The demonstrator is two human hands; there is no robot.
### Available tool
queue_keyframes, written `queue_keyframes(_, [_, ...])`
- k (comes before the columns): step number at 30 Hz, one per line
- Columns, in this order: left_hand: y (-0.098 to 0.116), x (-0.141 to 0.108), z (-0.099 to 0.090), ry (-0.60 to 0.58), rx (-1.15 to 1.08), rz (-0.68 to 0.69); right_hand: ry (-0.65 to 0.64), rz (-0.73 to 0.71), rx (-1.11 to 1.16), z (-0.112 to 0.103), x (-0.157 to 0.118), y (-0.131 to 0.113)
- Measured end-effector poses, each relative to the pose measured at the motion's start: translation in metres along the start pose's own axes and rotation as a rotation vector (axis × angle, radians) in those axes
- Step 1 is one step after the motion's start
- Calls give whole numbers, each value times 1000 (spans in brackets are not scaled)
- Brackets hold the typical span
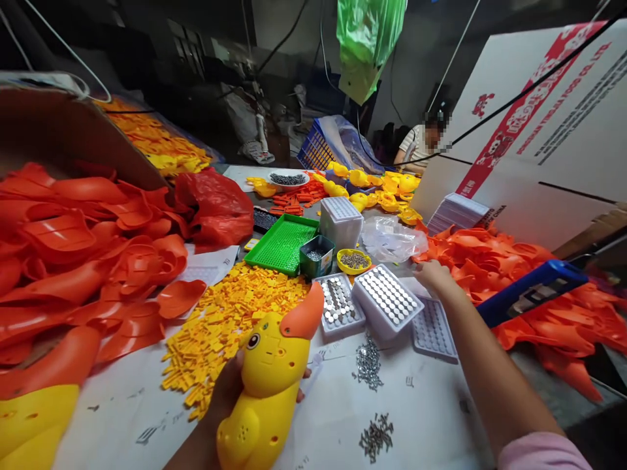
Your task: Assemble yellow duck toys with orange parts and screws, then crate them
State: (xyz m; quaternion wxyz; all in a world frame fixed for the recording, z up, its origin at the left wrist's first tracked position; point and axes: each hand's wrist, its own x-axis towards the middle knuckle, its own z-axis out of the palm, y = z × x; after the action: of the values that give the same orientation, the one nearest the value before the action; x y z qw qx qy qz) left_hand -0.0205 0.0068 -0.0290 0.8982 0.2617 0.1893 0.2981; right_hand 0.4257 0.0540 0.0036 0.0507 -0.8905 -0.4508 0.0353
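My left hand (pixel 230 385) wraps round a yellow toy duck (pixel 269 385) with an orange bill, holding it upright and tilted at the front of the table. Part of the hand is hidden behind the duck. My right hand (pixel 434 277) reaches out to the near edge of a heap of orange plastic parts (pixel 470 254); its fingers are too small and blurred to show what they hold, if anything. Below that arm lies a pale grid tray (pixel 435 329). Beside it are a stack of trays with round white discs (pixel 386 297) and another disc tray (pixel 339 303).
Loose screws lie in a silvery pile (pixel 368 364) and a darker pile (pixel 376 438). Yellow pieces (pixel 230 320) spread left of centre, below a green basket tray (pixel 284 245). Orange bills (pixel 98 241) heap at left. A blue object (pixel 533 294) hangs over the right heap. A person (pixel 418 143) sits beyond.
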Motion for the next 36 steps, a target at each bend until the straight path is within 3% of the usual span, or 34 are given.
queue_keyframes(5, [-4,2,5,93,-12,2,-35,39,112,27,28,-6])
queue_keyframes(8, [-9,0,7,194,-53,6,31,17,222,27,32,-8])
queue_keyframes(11, [-10,-1,8,166,-66,-3,149,-11,357,20,24,-7])
queue_keyframes(15, [-4,-1,12,60,-28,-12,329,1,583,4,-8,-3])
queue_keyframes(21, [-2,1,13,-77,-96,7,538,-1,1006,-32,-91,-17])
queue_keyframes(23, [-6,4,9,-99,-153,7,403,-58,1536,-42,-119,-34])
queue_keyframes(26, [-10,7,3,-92,-210,-44,92,-27,1860,-42,-153,-68])
queue_keyframes(31, [-13,6,6,-14,-221,-178,-335,-159,1957,-11,-186,-112])
queue_keyframes(36, [-16,4,28,78,-66,-21,-294,-188,1870,18,-192,-108])
